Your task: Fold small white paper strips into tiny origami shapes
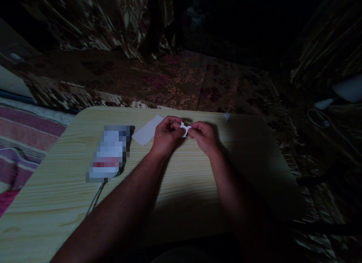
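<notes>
Both of my hands meet over the far middle of a light wooden table. My left hand and my right hand each pinch one side of a small white piece of paper held between them, just above the tabletop. Fingers of both hands are curled closed on it. A white paper sheet lies flat on the table just left of my left hand.
A blurred-out rectangular object lies on the table's left part, with a thin cord trailing toward me. A tiny white scrap sits near the far edge. Patterned fabric lies beyond; cables at right.
</notes>
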Tool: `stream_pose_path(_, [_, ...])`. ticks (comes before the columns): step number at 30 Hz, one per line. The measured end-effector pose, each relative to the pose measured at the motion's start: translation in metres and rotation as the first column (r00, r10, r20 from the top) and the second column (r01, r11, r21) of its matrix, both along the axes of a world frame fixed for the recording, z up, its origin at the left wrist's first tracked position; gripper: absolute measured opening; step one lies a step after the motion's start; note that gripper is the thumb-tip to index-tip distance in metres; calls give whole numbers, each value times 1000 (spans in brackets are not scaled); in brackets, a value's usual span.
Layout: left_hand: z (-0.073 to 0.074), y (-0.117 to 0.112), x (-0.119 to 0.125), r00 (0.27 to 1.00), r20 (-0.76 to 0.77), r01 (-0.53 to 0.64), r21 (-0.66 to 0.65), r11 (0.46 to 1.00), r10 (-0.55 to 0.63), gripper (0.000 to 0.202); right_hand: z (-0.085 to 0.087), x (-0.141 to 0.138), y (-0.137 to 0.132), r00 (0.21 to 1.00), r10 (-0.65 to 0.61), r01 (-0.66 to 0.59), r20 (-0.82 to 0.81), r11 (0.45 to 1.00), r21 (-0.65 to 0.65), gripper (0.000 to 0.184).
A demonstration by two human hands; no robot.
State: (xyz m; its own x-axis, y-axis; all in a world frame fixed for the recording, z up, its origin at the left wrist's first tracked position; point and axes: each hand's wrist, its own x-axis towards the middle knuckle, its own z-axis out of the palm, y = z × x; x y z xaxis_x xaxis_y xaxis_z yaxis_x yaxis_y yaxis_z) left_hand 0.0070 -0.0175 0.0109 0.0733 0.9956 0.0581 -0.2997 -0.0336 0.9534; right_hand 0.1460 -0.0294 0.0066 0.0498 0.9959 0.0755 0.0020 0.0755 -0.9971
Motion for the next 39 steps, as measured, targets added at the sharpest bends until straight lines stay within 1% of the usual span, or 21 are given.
stream_pose_path(9, [1,-2,0,999,-16,38,1,999,-38,34,-3,2,0,999,-39,39,20,999,37,10])
stream_pose_path(16, [2,-3,0,1000,-12,29,1,1000,-29,34,-2,1,0,1000,0,0,3,1000,16,12])
stream_pose_path(23, [1,-3,1,999,-28,23,-4,1000,-24,36,-2,2,0,999,-24,23,35,999,34,8])
stream_pose_path(30, [-2,-3,1,994,-62,90,23,996,-88,38,0,2,0,999,-5,4,44,999,38,8])
stream_pose_path(34, [-1,-3,1,995,-55,81,15,997,-80,38,-1,2,0,999,-19,17,49,999,35,7])
stream_pose_path(39, [0,-3,1,995,-52,84,13,996,-83,37,-1,3,0,998,-2,0,63,1000,27,10])
